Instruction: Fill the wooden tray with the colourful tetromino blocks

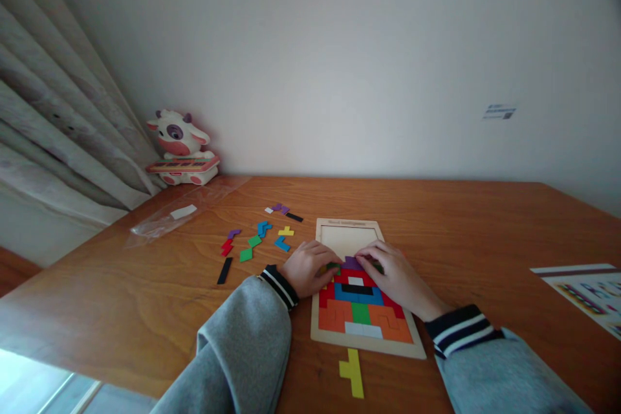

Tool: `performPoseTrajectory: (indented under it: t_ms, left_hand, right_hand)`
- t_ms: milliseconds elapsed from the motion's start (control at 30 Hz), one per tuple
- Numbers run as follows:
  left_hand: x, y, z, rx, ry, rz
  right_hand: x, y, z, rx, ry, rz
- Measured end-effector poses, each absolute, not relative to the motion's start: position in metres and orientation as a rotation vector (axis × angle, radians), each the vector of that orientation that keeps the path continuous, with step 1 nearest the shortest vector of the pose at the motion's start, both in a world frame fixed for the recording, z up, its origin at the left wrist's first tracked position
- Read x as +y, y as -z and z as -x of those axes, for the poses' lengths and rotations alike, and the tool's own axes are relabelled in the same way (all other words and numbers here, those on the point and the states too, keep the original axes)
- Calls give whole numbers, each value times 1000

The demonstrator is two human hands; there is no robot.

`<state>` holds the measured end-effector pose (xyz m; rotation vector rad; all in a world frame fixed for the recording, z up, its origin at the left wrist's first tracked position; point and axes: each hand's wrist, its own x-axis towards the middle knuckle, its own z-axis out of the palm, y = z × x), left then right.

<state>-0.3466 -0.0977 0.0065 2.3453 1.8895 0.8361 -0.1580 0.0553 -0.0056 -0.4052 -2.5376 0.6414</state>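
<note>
A wooden puzzle board [417, 349] lies in front of me, its lower part filled with coloured flat pieces and its upper part bare. At the top of the filled rows is a purple puzzle piece [351, 263]. My left hand [309, 268] reaches over the board's left edge, curled fingertips at that piece's left end. From the other side my right hand [395, 275] has its thumb and fingers closed at the right end. Green pieces beside the purple one are partly hidden by my fingers. Just below the board lies a yellow puzzle piece [353, 373].
Loose pieces lie left of the board, including a green piece [246, 255], a black bar [224, 270] and a blue piece [282, 244]. Farther back are a clear plastic bag [165, 223] and a cow toy [182, 149]. A printed sheet [587, 291] lies at right.
</note>
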Motion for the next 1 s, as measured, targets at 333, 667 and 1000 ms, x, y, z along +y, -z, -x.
performPoseTrajectory:
  t_ms: [333, 667, 1000]
  left_hand:
    - [-99, -8, 346, 1903, -831, -2345]
    - [-99, -7, 346, 1900, -832, -2348]
    - [-99, -7, 346, 1916, -836, -2342]
  right_hand:
    - [52, 3, 157, -2576, -591, 369]
    - [54, 6, 158, -2505, -747, 366]
    - [134, -27, 79, -2368, -1333, 750]
